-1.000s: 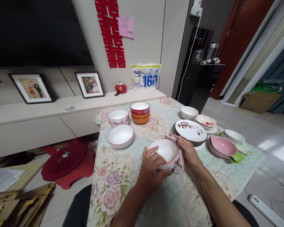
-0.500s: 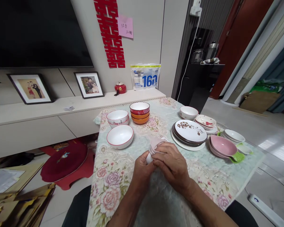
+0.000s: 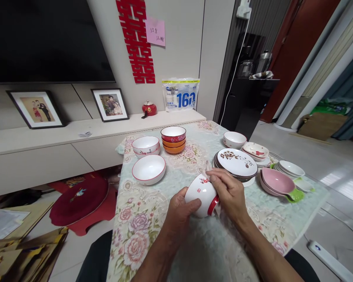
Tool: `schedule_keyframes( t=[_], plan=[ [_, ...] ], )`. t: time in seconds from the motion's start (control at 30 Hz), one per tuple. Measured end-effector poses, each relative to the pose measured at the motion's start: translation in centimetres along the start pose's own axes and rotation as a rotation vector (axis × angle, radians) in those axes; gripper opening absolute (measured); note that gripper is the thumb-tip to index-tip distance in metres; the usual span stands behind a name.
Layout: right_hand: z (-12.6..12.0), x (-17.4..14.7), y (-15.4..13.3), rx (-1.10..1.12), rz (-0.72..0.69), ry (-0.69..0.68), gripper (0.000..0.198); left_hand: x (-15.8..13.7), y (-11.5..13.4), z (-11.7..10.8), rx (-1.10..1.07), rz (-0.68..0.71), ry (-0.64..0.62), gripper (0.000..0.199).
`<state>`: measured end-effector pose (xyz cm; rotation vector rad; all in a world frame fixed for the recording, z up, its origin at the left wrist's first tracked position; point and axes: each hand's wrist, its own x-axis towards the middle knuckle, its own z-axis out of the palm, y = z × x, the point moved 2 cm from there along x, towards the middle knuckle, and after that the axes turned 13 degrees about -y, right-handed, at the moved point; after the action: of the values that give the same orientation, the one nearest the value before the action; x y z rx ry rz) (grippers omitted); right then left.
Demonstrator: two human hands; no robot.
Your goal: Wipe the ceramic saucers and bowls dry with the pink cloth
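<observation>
A white bowl with red blossoms and a red foot ring (image 3: 202, 196) is tilted on its side above the table, its underside turned to the right. My left hand (image 3: 181, 209) grips it from the left, thumb across the outer wall. With closed fingers my right hand (image 3: 228, 192) presses a pale pinkish cloth (image 3: 208, 167) against the bowl's outside; most of the cloth is hidden under the hand. Nearest on the left stands a red-rimmed white bowl (image 3: 149, 169). Just beyond my right hand is a stack of plates (image 3: 237, 161), the top one with a brown flower pattern.
On the flowered tablecloth (image 3: 144, 231) stand stacked white bowls (image 3: 146, 145), red and orange bowls (image 3: 173, 140), another white bowl (image 3: 234, 139), pink leaf-shaped dishes (image 3: 278, 181) and small white dishes (image 3: 290, 168). A red stool (image 3: 79, 201) is left of the table, a power strip (image 3: 332, 260) right.
The bowl has been turned so its outer wall and red foot now show. My right hand has moved right with the cloth, while my left hand keeps hold of the bowl.
</observation>
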<state>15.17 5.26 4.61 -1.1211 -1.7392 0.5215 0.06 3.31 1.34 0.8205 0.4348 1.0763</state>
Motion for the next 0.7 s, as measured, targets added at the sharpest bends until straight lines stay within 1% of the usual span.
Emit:
schedule_keyframes(
  t=[0.1,0.17,0.2,0.27,0.3,0.37,0.47,0.53,0.6,0.63,0.7],
  plan=[
    [0.7,-0.8,-2.9,-0.143,-0.295,-0.150,0.023,0.0,0.1,0.2,0.018,0.033,-0.009,0.027],
    [1.4,-1.1,-4.1,-0.218,-0.451,-0.262,0.026,0.0,0.3,0.4,0.055,0.052,-0.010,0.025],
    [1.6,-1.2,-4.4,-0.250,-0.495,-0.305,0.028,0.0,0.3,0.4,0.073,0.062,-0.013,0.024],
    [1.8,-0.9,-4.4,-0.282,-0.506,-0.321,0.030,0.0,0.4,0.4,0.084,0.064,-0.034,0.024],
    [1.7,-0.7,-4.1,-0.273,-0.481,-0.296,0.029,0.1,0.4,0.4,0.073,0.055,-0.047,0.025],
    [1.2,0.0,-3.2,-0.206,-0.377,-0.218,0.025,0.1,0.4,0.4,0.035,0.032,-0.061,0.026],
    [0.4,0.9,-1.0,-0.029,-0.118,-0.126,0.024,0.0,0.4,0.1,-0.016,0.014,-0.043,0.029],
    [0.1,1.2,0.8,0.131,0.089,-0.079,0.030,-0.1,0.4,-0.1,-0.024,0.019,-0.026,0.037],
    [0.2,1.2,2.6,0.296,0.278,-0.046,0.040,-0.1,0.5,-0.3,-0.021,0.025,-0.009,0.041],
    [0.4,1.2,3.4,0.349,0.341,-0.039,0.044,-0.1,0.5,-0.4,-0.018,0.028,-0.002,0.042],
    [0.7,1.0,4.7,0.358,0.375,-0.047,0.051,0.0,0.5,-0.5,-0.014,0.035,0.004,0.040]
  ],
)
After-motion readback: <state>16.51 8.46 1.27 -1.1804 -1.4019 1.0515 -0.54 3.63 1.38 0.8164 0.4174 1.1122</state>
